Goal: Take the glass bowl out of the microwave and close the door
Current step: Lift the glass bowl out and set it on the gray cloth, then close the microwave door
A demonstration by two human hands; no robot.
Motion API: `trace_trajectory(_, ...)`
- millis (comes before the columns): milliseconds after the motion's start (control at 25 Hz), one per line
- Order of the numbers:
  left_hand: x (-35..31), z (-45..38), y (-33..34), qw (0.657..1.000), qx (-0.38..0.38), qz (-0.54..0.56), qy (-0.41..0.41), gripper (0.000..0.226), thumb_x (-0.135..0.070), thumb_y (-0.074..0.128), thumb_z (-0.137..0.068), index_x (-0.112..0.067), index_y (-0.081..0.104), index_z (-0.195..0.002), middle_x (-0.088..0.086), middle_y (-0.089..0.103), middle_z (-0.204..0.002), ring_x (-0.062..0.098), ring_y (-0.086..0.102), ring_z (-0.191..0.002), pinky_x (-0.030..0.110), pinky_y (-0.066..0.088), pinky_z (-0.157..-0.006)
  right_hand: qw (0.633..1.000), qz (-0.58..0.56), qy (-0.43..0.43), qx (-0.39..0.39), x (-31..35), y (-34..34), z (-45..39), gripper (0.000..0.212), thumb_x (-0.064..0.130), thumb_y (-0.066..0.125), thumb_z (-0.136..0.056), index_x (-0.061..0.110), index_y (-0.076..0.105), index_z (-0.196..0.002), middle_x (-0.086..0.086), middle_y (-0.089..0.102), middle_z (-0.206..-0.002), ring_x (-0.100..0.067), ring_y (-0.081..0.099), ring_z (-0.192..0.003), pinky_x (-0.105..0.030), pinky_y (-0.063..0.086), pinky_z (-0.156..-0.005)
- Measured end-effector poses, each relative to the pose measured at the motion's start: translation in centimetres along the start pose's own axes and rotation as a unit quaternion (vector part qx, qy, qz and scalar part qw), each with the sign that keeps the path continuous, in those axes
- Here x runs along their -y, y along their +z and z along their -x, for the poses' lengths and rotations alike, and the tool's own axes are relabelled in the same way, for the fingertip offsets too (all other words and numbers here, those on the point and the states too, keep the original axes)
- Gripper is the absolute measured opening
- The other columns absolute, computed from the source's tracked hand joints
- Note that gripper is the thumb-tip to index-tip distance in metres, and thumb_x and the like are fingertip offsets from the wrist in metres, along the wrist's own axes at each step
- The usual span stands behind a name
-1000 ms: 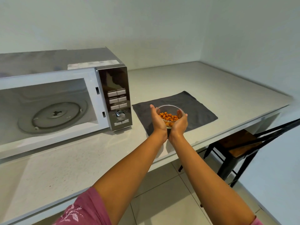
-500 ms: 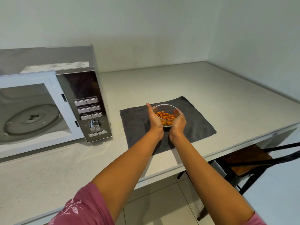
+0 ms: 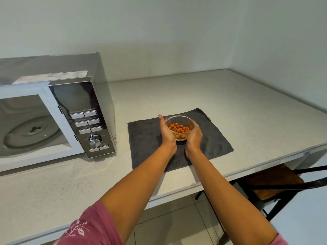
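A small glass bowl [image 3: 180, 125] of orange nuts sits on or just above a dark grey cloth [image 3: 208, 137] on the counter. My left hand [image 3: 166, 133] cups its left side and my right hand [image 3: 194, 137] cups its right side. The silver microwave [image 3: 53, 110] stands to the left. Its cavity is open, showing the bare glass turntable [image 3: 31, 133]. The door itself lies outside the frame.
The pale counter [image 3: 230, 103] runs into a corner of white walls at the back and right. Below the counter's front edge at right stands a black metal chair with a wooden seat [image 3: 276, 184]. Tiled floor shows beneath my arms.
The bowl, held in both hands, has moved forward and down over the grey cloth. My view has shifted right, so less of the microwave shows.
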State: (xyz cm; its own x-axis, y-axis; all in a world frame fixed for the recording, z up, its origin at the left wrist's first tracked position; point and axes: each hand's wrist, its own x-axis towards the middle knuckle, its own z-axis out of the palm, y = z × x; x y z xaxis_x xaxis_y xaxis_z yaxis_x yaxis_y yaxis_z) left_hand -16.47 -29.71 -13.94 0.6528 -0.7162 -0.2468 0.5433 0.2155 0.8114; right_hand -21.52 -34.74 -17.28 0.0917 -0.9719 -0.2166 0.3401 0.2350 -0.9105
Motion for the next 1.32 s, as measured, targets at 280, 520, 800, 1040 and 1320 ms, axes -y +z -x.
trace_trajectory(280,0.5,-0.3,-0.6,0.999,0.013,-0.041,0.011,0.073,-0.068,0.028,-0.093,-0.014,0.052,-0.137,0.001,0.064,-0.109,0.015,0.063,-0.097,0.025,0.049,-0.067,0.999,0.026,-0.028,0.029,-0.1,-0.9,0.2,0.039,0.031,0.037,-0.105,0.019,0.060,-0.134,-0.007,0.065,-0.131,-0.022,0.062,-0.119,-0.042,0.052,-0.103)
trace_trajectory(520,-1.5,-0.8,-1.1,0.994,0.055,-0.091,-0.012,0.070,-0.070,0.022,-0.093,-0.016,0.065,-0.101,0.000,0.076,-0.086,0.015,0.068,-0.088,0.025,0.050,-0.068,0.996,0.066,-0.051,0.035,0.2,-1.4,0.5,0.041,0.031,0.033,-0.107,0.019,0.054,-0.140,-0.005,0.061,-0.137,-0.020,0.059,-0.123,-0.025,0.052,-0.093)
trace_trajectory(800,-2.3,0.8,-2.6,0.967,0.035,-0.215,0.129,0.056,-0.045,0.054,-0.095,-0.017,0.045,-0.143,0.002,0.050,-0.144,0.016,0.047,-0.129,0.028,0.041,-0.102,0.984,0.049,-0.142,-0.100,0.9,-0.4,3.0,0.040,0.030,0.039,-0.106,0.011,0.050,-0.138,-0.009,0.056,-0.138,-0.022,0.055,-0.125,-0.026,0.046,-0.097)
trace_trajectory(1040,-5.4,3.7,-4.3,0.926,0.060,-0.253,0.275,0.041,-0.030,0.058,-0.095,-0.023,0.053,-0.135,-0.008,0.053,-0.140,0.008,0.045,-0.130,0.030,0.038,-0.109,0.920,0.032,-0.380,-0.094,3.2,3.5,6.7,0.032,0.018,0.044,-0.104,0.001,0.052,-0.130,-0.014,0.056,-0.132,-0.020,0.055,-0.120,-0.018,0.044,-0.099)
trace_trajectory(1320,-11.4,7.1,-8.9,0.849,0.012,-0.297,0.436,0.035,-0.032,0.052,-0.095,-0.022,0.058,-0.129,-0.009,0.060,-0.132,0.003,0.051,-0.124,0.019,0.041,-0.104,0.902,-0.010,-0.431,-0.007,3.5,10.1,13.7,0.027,0.015,0.045,-0.103,0.006,0.051,-0.128,0.001,0.055,-0.127,-0.018,0.057,-0.119,-0.036,0.048,-0.103)
